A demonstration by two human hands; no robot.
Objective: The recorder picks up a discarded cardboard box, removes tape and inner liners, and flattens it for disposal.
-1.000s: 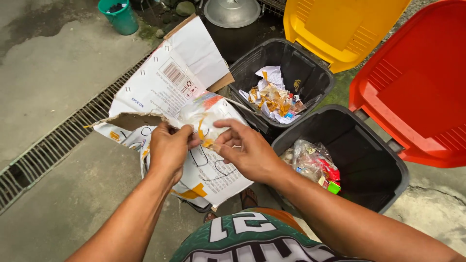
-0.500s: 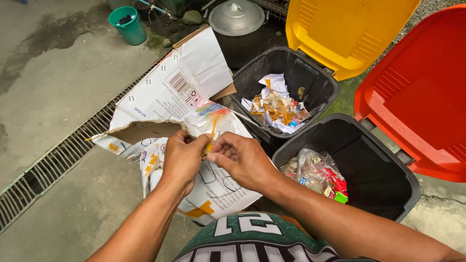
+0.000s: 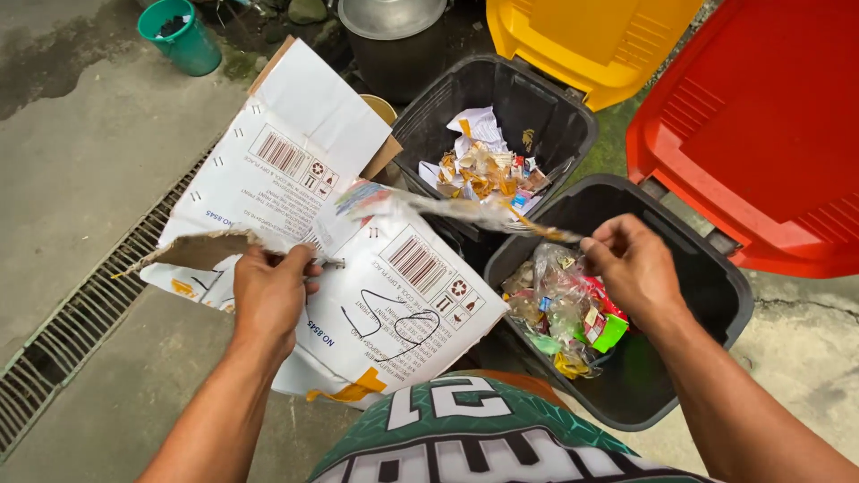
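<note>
The concrete floor [image 3: 72,188] with its long drain grate [image 3: 98,295] runs off to my left, and two black bins stand open ahead and to my right. The far bin [image 3: 420,116], under a raised yellow lid [image 3: 591,45], holds crumpled white paper, torn card scraps and small wrappers. The near bin [image 3: 716,295], under a raised red lid [image 3: 769,134], holds clear plastic bags and bright wrappers heaped on its left side, with bare black wall on the right. A green bucket [image 3: 183,40] and a metal pot lid [image 3: 389,13] sit further back.

In front of me is the flattened white cardboard box [image 3: 304,179], printed with bar codes and handling marks, tilted with its top edge away from me. My left hand [image 3: 268,291] is closed on the box at its torn brown edge, thumb over the face, holding it up.

From the box a strip of clear packing tape [image 3: 447,207] stretches rightward, its long axis nearly level, dipping slightly toward the right. One end sits at the box near the middle; the other is pinched in my right hand [image 3: 631,264], closed in a tight grip. That hand is over the near bin's left rim, so the tape's free end lies just above the plastic waste, and the right hand is much the nearer to that bin.
</note>
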